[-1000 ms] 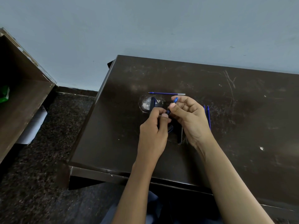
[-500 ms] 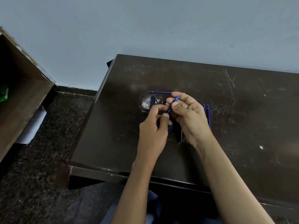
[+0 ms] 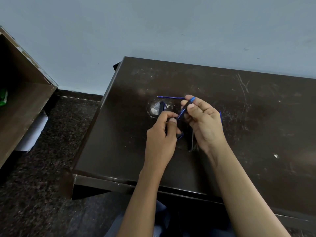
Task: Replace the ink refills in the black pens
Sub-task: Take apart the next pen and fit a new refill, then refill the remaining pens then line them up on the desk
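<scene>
1. Pale grey-blue painted wall (image 3: 153, 23) takes up the whole top, with just a few small marks on it.
2. Dark brown scratched tabletop (image 3: 256, 134) sits right up against that wall. There's a pale round worn patch (image 3: 153, 109) near its middle.
3. Dark speckled floor (image 3: 42, 185) is off to the left. A brown wooden box (image 3: 22, 103) stands open at the far left edge, and there's something green (image 3: 3, 98) inside it, can't tell what.
4. Right hand (image 3: 205, 124) is over the middle of the table. Thumb and fingers are pinched round the upper part of a slim black pen with a blue top end (image 3: 185, 107).
5. Left hand (image 3: 160, 139) is just beside it, with thumb and fingertips pinching the lower end of the same pen. So both hands have it, and it's slanted above the tabletop with the blue end up and to the right.
6. A long black pen barrel (image 3: 190, 139) lies flat on the table between the two hands, pointing back toward the person.
7. A short black pen piece (image 3: 161, 108) sits on the worn patch, just beyond the left hand.
8. A thin blue ink refill (image 3: 171, 97) lies flat beyond the hands, with its right end hidden behind the right fingers.
9. A second thin blue refill (image 3: 220, 115) peeks out just right of the right hand, mostly covered.
</scene>
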{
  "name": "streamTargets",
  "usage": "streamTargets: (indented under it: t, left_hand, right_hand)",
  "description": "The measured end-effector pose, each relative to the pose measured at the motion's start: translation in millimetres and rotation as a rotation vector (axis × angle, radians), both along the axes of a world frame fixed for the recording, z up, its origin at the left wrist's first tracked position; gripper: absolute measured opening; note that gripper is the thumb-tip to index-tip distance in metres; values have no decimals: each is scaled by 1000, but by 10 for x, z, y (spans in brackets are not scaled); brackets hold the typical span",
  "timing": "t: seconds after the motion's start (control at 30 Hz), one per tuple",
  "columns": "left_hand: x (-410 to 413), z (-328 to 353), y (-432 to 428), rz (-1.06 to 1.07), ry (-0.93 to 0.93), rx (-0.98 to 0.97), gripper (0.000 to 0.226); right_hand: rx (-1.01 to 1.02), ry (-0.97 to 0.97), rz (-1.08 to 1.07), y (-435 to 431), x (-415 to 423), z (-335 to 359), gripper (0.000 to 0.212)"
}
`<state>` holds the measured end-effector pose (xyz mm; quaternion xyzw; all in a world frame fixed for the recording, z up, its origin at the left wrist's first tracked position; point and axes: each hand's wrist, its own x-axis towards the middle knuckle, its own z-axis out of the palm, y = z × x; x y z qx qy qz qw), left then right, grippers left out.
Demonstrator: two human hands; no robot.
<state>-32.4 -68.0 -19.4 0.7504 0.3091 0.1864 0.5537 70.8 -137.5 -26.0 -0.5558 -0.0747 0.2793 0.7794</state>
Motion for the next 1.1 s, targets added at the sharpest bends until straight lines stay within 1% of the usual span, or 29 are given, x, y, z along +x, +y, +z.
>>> streamTargets:
  t: [0.1, 0.17, 0.2, 0.23, 0.27, 0.3, 0.33, 0.37, 0.43, 0.5, 0.53, 0.6, 0.67, 0.77, 0.8, 0.83, 0.87, 0.93, 1.0, 1.1]
  left_hand:
    - [1, -14, -12, -11, 22, 15, 21]
    - [-2, -25, -11, -3, 41, 40, 21]
    - [-1, -24, -8, 9, 43, 47, 21]
    - [-2, -20, -4, 31, 36, 45, 21]
    - [-1, -15, 3, 62, 22, 32, 21]
    - [-1, -11, 10, 100, 5, 11, 21]
    - [1, -11, 18, 137, -9, -14, 22]
    - [2, -13, 24, 169, -19, -38, 21]
    - [5, -28, 34, 207, -32, -67, 21]
    - [8, -33, 35, 215, -33, -80, 21]
    - [8, -33, 35, 218, -34, -80, 21]
    - [9, -29, 37, 224, -43, -82, 21]
    - [17, -28, 36, 234, -49, -95, 21]
    - [30, -21, 21, 241, -55, -124, 22]
    - [30, -22, 16, 239, -54, -127, 22]
    - [27, -19, 10, 235, -53, -132, 22]
    - [25, -20, 7, 232, -53, -140, 22]
    - [24, -16, 2, 225, -55, -165, 21]
    - [28, -4, -11, 210, -64, -179, 20]
    - [41, 14, -37, 168, -82, -174, 19]
  right_hand:
    - [133, 106, -112, -8, 43, 14, 22]
    - [233, 130, -296, -29, 70, 12, 20]
    - [255, 110, -408, -52, 93, 10, 20]
    - [236, 66, -508, -84, 124, 0, 20]
    - [166, 1, -573, -119, 156, -14, 20]
    - [46, -85, -587, -148, 183, -29, 20]
    - [-108, -192, -546, -159, 196, -42, 21]
    - [-267, -319, -455, -158, 190, -62, 23]
    - [-533, -644, -219, -125, 127, -106, 27]
    - [-673, -978, -30, -72, 51, -155, 30]
    - [-703, -1071, 62, -51, 24, -177, 31]
    - [-776, -1120, 221, -33, -10, -190, 33]
    - [-854, -1152, 333, -32, -19, -193, 33]
    - [-871, -1159, 388, -48, -32, -197, 29]
    - [-855, -1143, 364, -50, -38, -189, 28]
    - [-823, -1087, 309, -47, -38, -174, 27]
    - [-769, -986, 230, -44, -42, -140, 25]
    - [-624, -715, 85, -26, -62, -53, 20]
    - [-492, -488, 29, 16, -110, 3, 16]
    - [-403, -335, -3, 79, -231, 30, 15]
